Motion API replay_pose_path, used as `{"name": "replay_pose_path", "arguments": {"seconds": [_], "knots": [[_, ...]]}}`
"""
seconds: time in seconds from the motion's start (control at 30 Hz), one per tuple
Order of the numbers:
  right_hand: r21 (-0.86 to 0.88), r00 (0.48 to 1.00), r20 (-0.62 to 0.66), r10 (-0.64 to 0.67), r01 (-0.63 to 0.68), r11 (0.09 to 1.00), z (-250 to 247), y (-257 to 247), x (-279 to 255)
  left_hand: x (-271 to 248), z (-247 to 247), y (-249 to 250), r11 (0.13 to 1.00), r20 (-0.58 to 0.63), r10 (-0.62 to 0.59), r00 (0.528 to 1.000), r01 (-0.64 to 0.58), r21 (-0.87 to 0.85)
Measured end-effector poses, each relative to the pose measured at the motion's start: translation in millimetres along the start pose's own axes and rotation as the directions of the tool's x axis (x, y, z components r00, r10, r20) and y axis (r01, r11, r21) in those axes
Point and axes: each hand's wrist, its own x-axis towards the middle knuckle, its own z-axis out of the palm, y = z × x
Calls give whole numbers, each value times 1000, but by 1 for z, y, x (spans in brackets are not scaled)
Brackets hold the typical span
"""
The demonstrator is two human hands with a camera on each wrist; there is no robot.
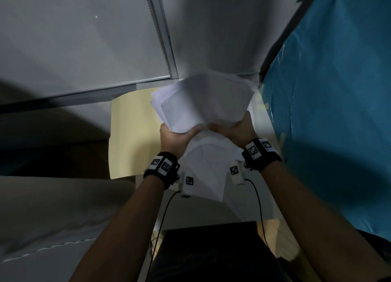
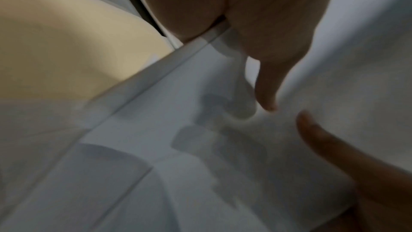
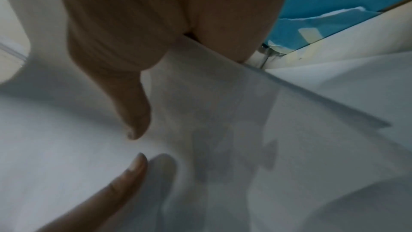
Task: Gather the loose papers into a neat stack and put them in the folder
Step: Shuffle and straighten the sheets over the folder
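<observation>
Nearest the camera in the head view, two bare forearms reach forward, each with a black wrist band (image 1: 161,169) carrying square printed markers and a small white camera unit with a thin black cable trailing back toward the body.

Just beyond the bands, the left hand (image 1: 173,139) grips the near left edge of a bundle of white papers (image 1: 201,100), thumb on top and fingers curled underneath. The right hand (image 1: 239,131) grips the near right edge of the same bundle in the same way. The two thumbs nearly meet at the middle of the bundle's near edge. In the left wrist view the thumb (image 2: 267,84) presses on the top sheet, and shadows of the fingers show through the paper (image 2: 200,147). The right wrist view shows the same: thumb (image 3: 133,108) on top of the sheets (image 3: 223,112), finger shadows beneath.

The papers are raised off the surface and blurred; their edges are uneven, with several corners fanning out at the left. Below the papers, more white sheets (image 1: 207,171) lie flat between the wrists.

Left of the papers and partly beneath them, a cream folder (image 1: 129,133) lies open and flat. Right of the papers stands a blue plastic-covered panel (image 1: 338,91). Beyond the papers rises a pale grey wall with a metal rail (image 1: 163,34).
</observation>
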Motion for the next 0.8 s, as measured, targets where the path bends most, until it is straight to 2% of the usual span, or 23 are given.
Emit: {"name": "replay_pose_path", "arguments": {"seconds": [0.1,0.2,0.33,0.4,0.47,0.53,0.6,0.63,0.73,0.8], "knots": [[-2,998,-59,15,-15,1000,1,8,-1,-2,3,-7,998,-48,12,999,-15,-62],[-62,996,-24,85,-87,994,4,26,-3,-15,7,-13,999,-30,-28,999,27,-45],[-128,985,-97,140,-151,980,-23,34,15,-10,-3,-17,992,4,98,995,-97,-83],[-192,979,-140,149,-174,966,-51,43,28,-1,-15,-31,996,-60,2,998,-7,-86],[-287,968,-163,191,-232,930,-74,60,41,9,-24,-57,989,-165,-139,976,144,21],[-396,951,-155,268,-309,865,-83,81,52,12,-25,-79,910,-185,-291,939,331,249],[-460,944,-108,313,-326,826,-82,93,57,10,-21,-89,794,-218,-375,901,434,426],[-493,944,-82,321,-318,810,-79,95,55,9,-17,-90,774,-239,-394,888,460,435],[-519,963,14,270,-224,825,-56,99,35,7,-5,-93,800,-268,-448,853,516,307],[-489,958,57,280,-217,845,-39,109,16,6,0,-98,822,-254,-454,854,511,251]]}}
